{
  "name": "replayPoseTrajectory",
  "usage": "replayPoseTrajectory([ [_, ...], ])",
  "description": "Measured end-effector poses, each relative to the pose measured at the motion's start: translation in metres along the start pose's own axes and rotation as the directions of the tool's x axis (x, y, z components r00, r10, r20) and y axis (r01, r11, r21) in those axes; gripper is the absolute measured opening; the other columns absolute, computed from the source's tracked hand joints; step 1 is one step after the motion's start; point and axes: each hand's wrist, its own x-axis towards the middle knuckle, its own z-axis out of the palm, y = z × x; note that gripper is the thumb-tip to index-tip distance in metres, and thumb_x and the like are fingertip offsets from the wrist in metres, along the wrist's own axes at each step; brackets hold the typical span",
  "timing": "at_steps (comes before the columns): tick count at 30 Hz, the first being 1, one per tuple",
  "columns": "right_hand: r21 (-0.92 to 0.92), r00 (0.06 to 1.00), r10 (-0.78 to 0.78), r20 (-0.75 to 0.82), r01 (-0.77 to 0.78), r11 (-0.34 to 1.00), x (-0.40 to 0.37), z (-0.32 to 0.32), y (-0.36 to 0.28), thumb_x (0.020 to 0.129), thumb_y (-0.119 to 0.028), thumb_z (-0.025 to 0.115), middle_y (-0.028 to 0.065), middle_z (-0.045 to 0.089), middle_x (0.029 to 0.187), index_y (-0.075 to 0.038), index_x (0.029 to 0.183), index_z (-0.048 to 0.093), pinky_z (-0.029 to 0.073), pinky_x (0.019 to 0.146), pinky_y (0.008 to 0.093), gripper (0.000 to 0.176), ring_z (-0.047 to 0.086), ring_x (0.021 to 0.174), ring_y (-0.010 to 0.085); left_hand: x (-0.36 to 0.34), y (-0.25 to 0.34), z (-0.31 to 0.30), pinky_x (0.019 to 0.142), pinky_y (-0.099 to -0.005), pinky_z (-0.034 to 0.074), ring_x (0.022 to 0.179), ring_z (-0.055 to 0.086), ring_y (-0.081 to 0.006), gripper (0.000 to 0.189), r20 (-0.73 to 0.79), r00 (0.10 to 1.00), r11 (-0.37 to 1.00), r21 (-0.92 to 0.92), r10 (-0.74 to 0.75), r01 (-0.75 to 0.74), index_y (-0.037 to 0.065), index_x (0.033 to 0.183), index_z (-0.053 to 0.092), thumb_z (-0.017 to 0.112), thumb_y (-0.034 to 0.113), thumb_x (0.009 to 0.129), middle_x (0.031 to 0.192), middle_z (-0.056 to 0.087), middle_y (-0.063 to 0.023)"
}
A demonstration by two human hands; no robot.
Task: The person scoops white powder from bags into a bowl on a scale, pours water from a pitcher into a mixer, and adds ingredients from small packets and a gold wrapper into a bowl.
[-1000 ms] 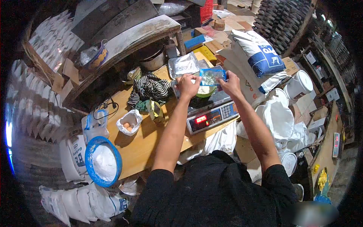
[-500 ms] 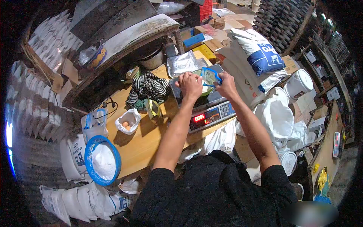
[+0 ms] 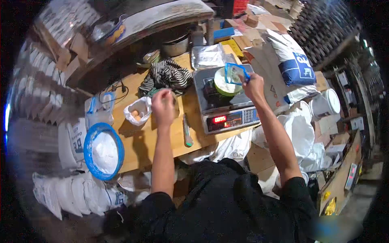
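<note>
My right hand [image 3: 254,86] is closed on a clear, blue-edged plastic container [image 3: 235,74], tilted over a green bowl [image 3: 227,87] with white contents. The bowl rests on a digital scale [image 3: 227,120] with lit red digits. My left hand [image 3: 163,108] is raised over the table beside a white plastic bag [image 3: 146,106] holding brown eggs [image 3: 137,115]. Motion blur hides whether its fingers hold anything. Behind it lies a striped black-and-white cloth [image 3: 167,76]. A knife-like tool with a green end [image 3: 187,131] lies left of the scale.
A blue basin [image 3: 120,156] of white powder stands at the table's left edge, near clear blue-trimmed plastic [image 3: 100,106]. Foil-like trays [image 3: 207,56] lie behind the scale. To the right are a large blue-and-white sack [image 3: 298,71] and white buckets [image 3: 324,102].
My left hand has moved left from the bowl toward the egg bag, uncovering the bowl and the knife-like tool. My right hand still holds the blue-edged container at the bowl. The view has shifted.
</note>
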Motion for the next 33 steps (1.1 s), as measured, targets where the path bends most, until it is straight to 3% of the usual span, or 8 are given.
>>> replayPoseTrajectory([
  [7, 0.158, 0.997, -0.07, -0.005, 0.07, 0.985, -0.023, 0.018, -0.06, 0.072, -0.013, 0.074, 0.0144, 0.066, 0.075, -0.006, 0.08, 0.068, 0.048, 0.065, 0.0459, 0.013, 0.065, 0.075, 0.0372, -0.158, -0.115, -0.192, 0.082, -0.0306, 0.046, 0.089, 0.058, -0.0161, 0.017, -0.482, 0.763, 0.881, -0.043, -0.431, 0.471, -0.001, 0.101, 0.06, 0.063, 0.011, 0.09, 0.095, 0.063, -0.0059],
  [11, 0.38, 0.591, -0.717, 0.37, 0.608, 0.697, -0.097, 0.078, -0.115, 0.071, -0.01, 0.069, 0.013, 0.055, 0.106, -0.009, 0.109, 0.057, 0.052, 0.062, 0.0452, 0.04, 0.064, 0.081, 0.0341, -0.216, -0.12, -0.199, 0.079, -0.0295, 0.046, 0.084, 0.055, -0.0159, 0.015, -0.668, 0.639, 0.814, 0.085, -0.382, 0.575, 0.001, 0.097, 0.059, 0.065, 0.008, 0.086, 0.092, 0.061, -0.0048],
  [13, 0.321, 0.358, -0.635, 0.685, 0.633, 0.704, -0.122, 0.115, -0.136, 0.072, -0.006, 0.065, 0.015, 0.049, 0.116, -0.009, 0.119, 0.049, 0.054, 0.067, 0.047, 0.05, 0.059, 0.096, 0.0331, -0.218, -0.127, -0.185, 0.077, -0.0295, 0.045, 0.083, 0.055, -0.0156, 0.018, -0.652, 0.642, 0.798, 0.091, -0.405, 0.596, 0.002, 0.095, 0.059, 0.068, 0.01, 0.083, 0.089, 0.06, -0.0041],
  [17, 0.273, 0.345, -0.797, 0.496, 0.809, 0.52, -0.139, 0.204, -0.132, 0.072, -0.009, 0.066, 0.0189, 0.049, 0.119, -0.009, 0.129, 0.047, 0.051, 0.085, 0.0437, 0.06, 0.054, 0.106, 0.0354, -0.139, -0.072, -0.172, 0.079, -0.0353, 0.045, 0.079, 0.056, -0.0204, 0.015, -0.481, 0.816, 0.849, 0.236, -0.32, 0.472, 0.002, 0.094, 0.06, 0.066, 0.009, 0.082, 0.085, 0.06, -0.0076],
  [23, 0.342, 0.439, -0.791, 0.425, 0.732, 0.59, -0.153, 0.196, -0.116, 0.065, -0.017, 0.073, 0.0212, 0.047, 0.124, -0.009, 0.131, 0.048, 0.046, 0.09, 0.0441, 0.071, 0.052, 0.107, 0.0369, -0.006, -0.05, -0.171, 0.072, -0.0359, 0.047, 0.075, 0.057, -0.0226, 0.015, -0.422, 0.876, 0.958, 0.054, -0.235, 0.283, 0.001, 0.09, 0.061, 0.068, 0.011, 0.081, 0.083, 0.061, -0.0077],
  [27, 0.417, 0.634, -0.72, 0.283, 0.594, 0.688, -0.145, 0.128, -0.088, 0.06, -0.011, 0.075, 0.0187, 0.054, 0.111, -0.006, 0.123, 0.054, 0.048, 0.079, 0.0438, 0.066, 0.057, 0.095, 0.0352, 0.139, -0.041, -0.139, 0.072, -0.0385, 0.05, 0.079, 0.062, -0.0299, 0.018, 0.106, 0.977, 0.899, 0.383, 0.187, -0.213, 0.002, 0.095, 0.063, 0.066, 0.014, 0.081, 0.084, 0.062, -0.0129],
  [29, 0.394, 0.774, -0.609, 0.175, 0.512, 0.763, -0.146, 0.096, -0.07, 0.061, -0.005, 0.074, 0.0172, 0.058, 0.101, -0.005, 0.116, 0.059, 0.05, 0.073, 0.0407, 0.057, 0.059, 0.088, 0.0338, 0.204, -0.072, -0.103, 0.072, -0.0408, 0.051, 0.082, 0.064, -0.0322, 0.015, 0.225, 0.969, 0.949, 0.27, 0.099, -0.16, 0.003, 0.092, 0.065, 0.065, 0.015, 0.081, 0.086, 0.065, -0.0157],
  [33, 0.174, 0.941, -0.34, -0.006, 0.335, 0.926, -0.145, 0.03, -0.039, 0.066, 0.003, 0.065, 0.0159, 0.059, 0.095, -0.002, 0.102, 0.061, 0.05, 0.068, 0.0393, 0.036, 0.06, 0.083, 0.0329, 0.299, -0.218, -0.044, 0.08, -0.047, 0.052, 0.092, 0.064, -0.0392, 0.024, 0.38, 0.896, 0.692, 0.711, -0.227, -0.126, 0.006, 0.092, 0.07, 0.065, 0.024, 0.077, 0.098, 0.067, -0.021],
])
